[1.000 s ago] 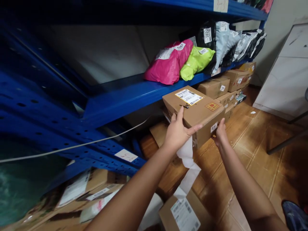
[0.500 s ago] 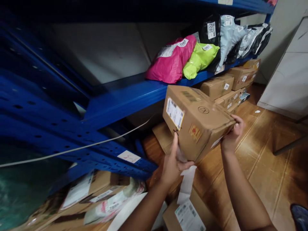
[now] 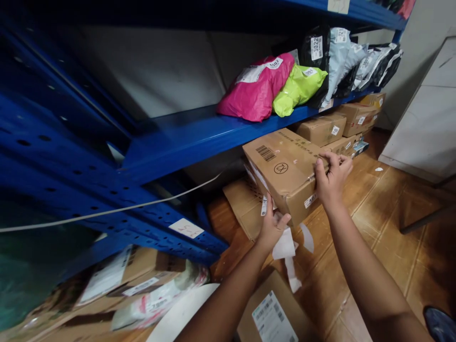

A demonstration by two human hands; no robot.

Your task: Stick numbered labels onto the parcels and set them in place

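A brown cardboard box [image 3: 285, 161] with a printed barcode and a circled mark is held in front of the blue shelf, its top face tilted towards me. My left hand [image 3: 272, 223] grips its lower near corner, with the thumb and fingers along the edge. Strips of white label paper [image 3: 285, 244] hang under that hand; whether the fingers pinch them I cannot tell. My right hand [image 3: 331, 178] clasps the box's right end, thumb on top. A small number label sits on the near side of the box.
The blue shelf [image 3: 185, 137] carries a pink parcel bag [image 3: 256, 90], a yellow-green one [image 3: 299, 88] and several others. Cartons [image 3: 322, 128] are stacked beneath it. A labelled carton [image 3: 274, 313] stands below my arms. A pale cable [image 3: 142, 210] crosses the shelf's end.
The box has lowered and turned, so its top shows more and its labelled left side less. My right hand has shifted up onto its end. The white paper strips now hang lower.
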